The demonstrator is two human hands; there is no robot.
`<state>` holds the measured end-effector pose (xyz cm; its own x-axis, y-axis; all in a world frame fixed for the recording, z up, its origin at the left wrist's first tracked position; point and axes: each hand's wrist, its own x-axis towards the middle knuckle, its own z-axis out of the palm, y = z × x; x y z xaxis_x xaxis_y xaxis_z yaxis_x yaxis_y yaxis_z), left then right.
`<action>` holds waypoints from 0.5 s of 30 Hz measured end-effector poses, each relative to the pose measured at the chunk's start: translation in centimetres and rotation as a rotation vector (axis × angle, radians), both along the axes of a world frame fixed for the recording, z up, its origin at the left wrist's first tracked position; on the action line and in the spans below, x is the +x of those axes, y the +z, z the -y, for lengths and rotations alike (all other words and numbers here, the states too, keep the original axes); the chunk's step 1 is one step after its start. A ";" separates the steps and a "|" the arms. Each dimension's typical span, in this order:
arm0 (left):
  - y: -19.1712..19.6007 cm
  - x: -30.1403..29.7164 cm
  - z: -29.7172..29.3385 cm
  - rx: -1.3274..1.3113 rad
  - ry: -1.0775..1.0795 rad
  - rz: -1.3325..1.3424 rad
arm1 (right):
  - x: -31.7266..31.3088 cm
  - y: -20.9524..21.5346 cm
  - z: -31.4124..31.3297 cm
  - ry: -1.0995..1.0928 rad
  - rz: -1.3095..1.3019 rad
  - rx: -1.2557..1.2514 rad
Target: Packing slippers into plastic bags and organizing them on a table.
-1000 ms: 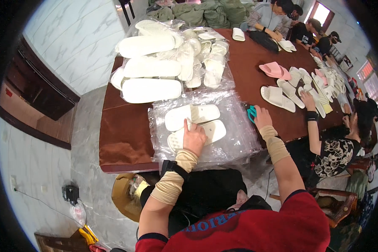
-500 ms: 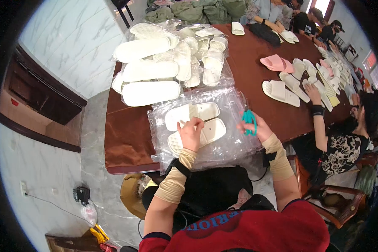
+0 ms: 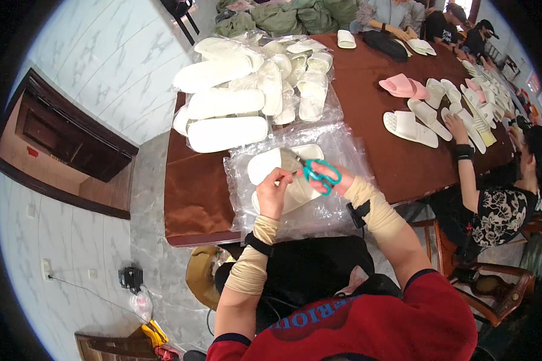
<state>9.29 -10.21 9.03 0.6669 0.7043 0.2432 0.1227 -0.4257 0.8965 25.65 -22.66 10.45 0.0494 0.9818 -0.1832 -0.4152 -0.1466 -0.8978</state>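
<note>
head view: the right hand (image 3: 337,179) has its fingers closed through the handles of a pair of teal-handled scissors with grey metal blades (image 3: 310,169), the blades pointing left toward the other hand. the left hand (image 3: 273,191) is curled, fingertips pinched together right at the tip of the blades; what it pinches is too small to tell. both hands hover just above a pair of white foam slippers in a clear plastic bag (image 3: 283,174), which lies on a crinkled sheet of clear plastic (image 3: 349,150) at the near edge of the dark red-brown table (image 3: 193,192). both forearms wear beige sleeves, with a black band at the left wrist and one on the right forearm.

beyond the sheet, toward the far left of the table, sits a heap of bagged white slippers (image 3: 247,90), some long soles lying crosswise and others stacked on edge. to the right, well apart from the hands, loose white slippers (image 3: 411,127) lie in rows with a pink slipper pair (image 3: 403,87) beside them. another person's hand (image 3: 454,123) rests on one of those slippers; that person sits at the right side in a black patterned top. more people sit at the far end near a pile of green cloth (image 3: 283,15). below the table edge a tan hat-like object (image 3: 202,274) lies on the grey marbled floor.
</note>
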 end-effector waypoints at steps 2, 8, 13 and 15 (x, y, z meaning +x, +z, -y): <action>1.2 -1.6 -0.4 -0.052 0.030 0.074 | 0.5 0.8 0.4 -0.118 0.084 -0.002; 6.3 -8.7 -0.9 -0.378 0.272 0.578 | 8.8 -5.6 5.6 -0.547 1.197 -0.132; 6.5 -18.7 -4.1 -0.296 0.533 0.721 | 8.7 -6.5 6.3 -0.460 1.703 -0.574; 5.7 -23.1 -5.3 -0.282 0.602 0.682 | 6.2 -4.7 5.4 -0.462 1.861 -0.557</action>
